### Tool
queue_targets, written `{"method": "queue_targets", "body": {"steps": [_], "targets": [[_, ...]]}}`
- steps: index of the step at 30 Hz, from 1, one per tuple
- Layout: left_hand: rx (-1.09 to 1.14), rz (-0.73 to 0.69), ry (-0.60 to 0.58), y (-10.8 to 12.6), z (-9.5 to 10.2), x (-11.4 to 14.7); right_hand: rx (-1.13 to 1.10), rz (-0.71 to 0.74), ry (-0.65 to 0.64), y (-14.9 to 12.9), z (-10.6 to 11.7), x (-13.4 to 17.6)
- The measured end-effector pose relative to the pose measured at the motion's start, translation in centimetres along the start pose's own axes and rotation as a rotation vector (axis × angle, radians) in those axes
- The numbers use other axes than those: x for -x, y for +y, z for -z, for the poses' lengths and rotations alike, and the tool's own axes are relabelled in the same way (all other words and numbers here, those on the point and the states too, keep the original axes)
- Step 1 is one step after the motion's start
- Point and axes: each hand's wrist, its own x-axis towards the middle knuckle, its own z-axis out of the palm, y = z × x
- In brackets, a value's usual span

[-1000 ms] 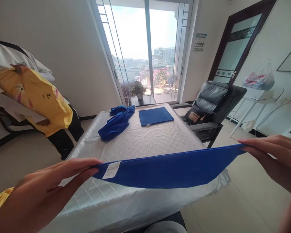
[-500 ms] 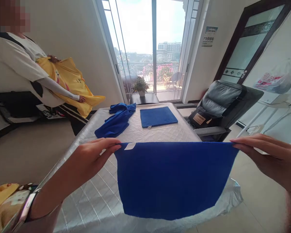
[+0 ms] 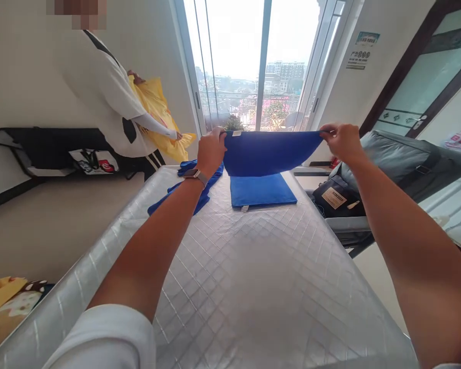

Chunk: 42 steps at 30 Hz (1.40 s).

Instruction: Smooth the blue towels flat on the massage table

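A folded blue cloth point(image 3: 269, 154) with a small white tag hangs stretched between my hands, above the far part of the table. My left hand point(image 3: 211, 151) pinches its upper left corner beside the tag. The upper right corner is gripped by my right hand point(image 3: 341, 141). Below and behind the held cloth, a flat blue folded cloth point(image 3: 263, 193) lies on the table, its far part hidden by the hanging one. To its left, partly behind my left arm, is a crumpled blue cloth point(image 3: 169, 197).
The table point(image 3: 253, 287) has a silvery quilted cover. Beyond its far left corner a person point(image 3: 115, 97) holds a yellow cloth point(image 3: 157, 110). A grey armchair point(image 3: 399, 159) with a black bag point(image 3: 336, 197) stands at the right. Patterned fabrics point(image 3: 15, 312) lie at lower left.
Both my hands have moved forward and away, carrying the blue cloth from the near side to over the flat folded one. My view has shifted slightly left.
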Motion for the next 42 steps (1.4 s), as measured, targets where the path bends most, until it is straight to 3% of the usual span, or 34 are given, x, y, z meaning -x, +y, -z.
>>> {"method": "queue_targets", "body": {"steps": [4, 9, 12, 16, 24, 26, 30, 33, 37, 42], "targets": [[-0.002, -0.028, -0.065, -2.3, -4.8, 3.7, -0.028, -0.091, -0.042, 2.6, -5.7, 1.6], [-0.176, -0.067, -0.377, -6.0, -11.4, 13.5, -0.109, -0.253, -0.139, 5.9, -15.5, 11.2], [-0.242, -0.140, -0.498, -7.5, -13.4, 18.2, -0.125, -0.301, -0.260, 7.3, -19.5, 16.9], [-0.282, -0.172, -0.488, -8.5, -13.9, 20.1, -0.120, -0.254, -0.231, 8.6, -21.4, 20.1], [-0.332, -0.130, -0.396, -8.6, -13.6, 18.9, -0.143, -0.194, -0.166, 8.5, -21.0, 19.1], [-0.355, -0.138, -0.429, -8.6, -13.4, 18.9, -0.148, -0.187, -0.153, 8.4, -20.9, 19.0], [-0.382, -0.131, -0.533, -8.5, -13.2, 19.0, -0.109, -0.195, -0.243, 8.4, -21.2, 19.3], [-0.368, -0.150, -0.527, -8.1, -12.5, 18.4, -0.110, -0.204, -0.243, 8.3, -20.7, 19.0], [-0.343, -0.189, -0.323, -6.2, -9.2, 16.1, -0.140, -0.140, -0.062, 6.4, -16.6, 16.4], [-0.225, -0.247, 0.131, -1.1, -1.0, 13.5, -0.166, 0.003, 0.312, 1.3, -7.4, 13.4]]}}
